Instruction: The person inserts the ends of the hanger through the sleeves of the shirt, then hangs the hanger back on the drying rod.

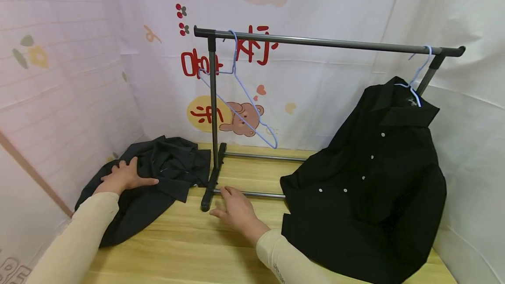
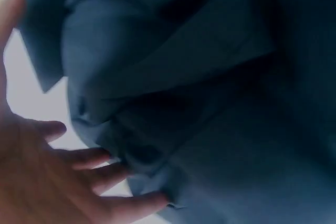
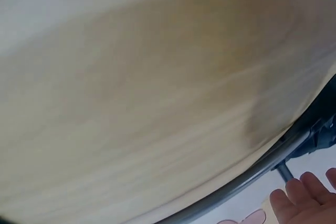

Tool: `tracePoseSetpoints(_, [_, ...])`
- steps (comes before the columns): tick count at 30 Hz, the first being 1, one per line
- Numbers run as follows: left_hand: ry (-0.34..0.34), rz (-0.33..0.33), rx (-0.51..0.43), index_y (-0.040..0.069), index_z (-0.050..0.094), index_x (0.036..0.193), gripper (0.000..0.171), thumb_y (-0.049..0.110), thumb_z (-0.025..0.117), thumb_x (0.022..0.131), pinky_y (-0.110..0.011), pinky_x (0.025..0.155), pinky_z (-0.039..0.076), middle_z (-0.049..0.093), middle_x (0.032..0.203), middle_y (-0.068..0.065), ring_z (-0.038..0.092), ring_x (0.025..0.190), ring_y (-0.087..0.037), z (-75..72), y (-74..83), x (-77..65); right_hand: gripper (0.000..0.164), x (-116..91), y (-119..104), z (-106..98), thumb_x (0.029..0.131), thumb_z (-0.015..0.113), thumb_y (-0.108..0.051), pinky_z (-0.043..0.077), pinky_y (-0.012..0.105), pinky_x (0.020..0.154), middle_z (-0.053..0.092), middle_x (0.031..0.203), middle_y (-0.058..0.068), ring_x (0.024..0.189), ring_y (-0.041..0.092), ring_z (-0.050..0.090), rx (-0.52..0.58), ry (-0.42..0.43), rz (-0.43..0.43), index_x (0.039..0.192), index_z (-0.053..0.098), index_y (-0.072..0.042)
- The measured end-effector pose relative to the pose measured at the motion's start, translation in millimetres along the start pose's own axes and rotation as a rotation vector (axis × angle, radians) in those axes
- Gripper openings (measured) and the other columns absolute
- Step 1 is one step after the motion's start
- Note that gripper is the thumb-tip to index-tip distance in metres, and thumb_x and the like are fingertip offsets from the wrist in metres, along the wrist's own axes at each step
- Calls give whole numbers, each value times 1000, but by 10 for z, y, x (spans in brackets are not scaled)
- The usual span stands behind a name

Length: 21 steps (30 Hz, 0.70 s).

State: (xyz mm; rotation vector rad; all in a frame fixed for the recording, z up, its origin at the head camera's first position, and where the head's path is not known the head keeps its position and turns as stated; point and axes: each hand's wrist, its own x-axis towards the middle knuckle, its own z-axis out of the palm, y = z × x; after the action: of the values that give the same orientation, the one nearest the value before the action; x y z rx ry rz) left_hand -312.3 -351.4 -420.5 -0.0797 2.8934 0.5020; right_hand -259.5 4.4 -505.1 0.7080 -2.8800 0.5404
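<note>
A crumpled dark garment point(image 1: 151, 207) lies in a heap on the left of the wooden table. My left hand point(image 1: 125, 176) rests on it, fingers spread and thumb out to the right. Up close in the left wrist view, the folds of dark cloth point(image 2: 210, 98) fill most of the picture beside the fingers. Just right of the foot of a metal clothes rack point(image 1: 213, 108), my right hand point(image 1: 238, 211) hovers low by the bottom bar, fingers loosely extended and holding nothing. In the right wrist view its fingertips point(image 3: 302, 192) appear at the lower right corner.
From the rack's top rail hangs a bare blue hanger point(image 1: 235, 51) near the left end. A black button-up shirt point(image 1: 355, 187) hangs on another blue hanger point(image 1: 420, 68) at the right end, its lower part spread over the table. Printed cloth point(image 1: 335, 3) walls the back and sides.
</note>
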Motion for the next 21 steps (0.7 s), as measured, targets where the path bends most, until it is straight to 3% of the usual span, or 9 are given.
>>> tracePoseSetpoints(4, [-87, -59, -87, -19, -14, 145, 136, 73, 63, 80, -79, 101, 13, -5, 140, -56, 1, 128, -74, 54, -6, 62, 79, 56, -110, 62, 89, 64, -61, 37, 42, 109, 46, 148, 10, 134, 29, 45, -35, -36, 18, 148, 46, -12])
tracePoseSetpoints(8, [-101, -128, -98, -20, -12, 145, 135, 75, 59, 81, -78, 101, 17, -1, 141, -56, 5, 129, -72, 110, 82, 119, 81, 108, -155, 79, 88, 63, -63, 35, 42, 110, 45, 149, 9, 136, 26, 43, -84, -33, 18, 149, 45, -14])
tracePoseSetpoints(11, [-73, -164, -59, -22, 4, 145, 126, 72, 60, 82, -79, 97, 23, 10, 139, -55, 15, 127, -71, 156, 142, 167, 82, 143, -146, 64, 87, 62, -65, 35, 41, 111, 45, 149, 8, 137, 25, 42, -126, -17, 6, 149, 45, -14])
tracePoseSetpoints(13, [-45, -170, -29, -23, 23, 141, 112, 65, 63, 85, -78, 95, 27, 23, 135, -53, 28, 123, -68, 181, 165, 204, 82, 159, -127, 51, 87, 61, -66, 35, 41, 111, 45, 149, 8, 138, 24, 41, -147, -13, -1, 149, 45, -14])
tracePoseSetpoints(17, [24, -133, 0, -19, 49, 127, 74, 42, 70, 90, -69, 87, 41, 47, 125, -45, 50, 108, -58, 234, 174, 255, 81, 153, -70, 12, 88, 61, -65, 33, 40, 112, 45, 149, 9, 139, 24, 40, -153, -20, -14, 148, 46, -14])
tracePoseSetpoints(21, [116, -73, 19, -16, 59, 117, 48, 21, 72, 89, -64, 78, 47, 56, 115, -41, 58, 96, -53, 265, 170, 241, 80, 140, -15, -9, 88, 61, -65, 32, 40, 113, 45, 149, 9, 140, 23, 39, -159, -21, -18, 148, 46, -14])
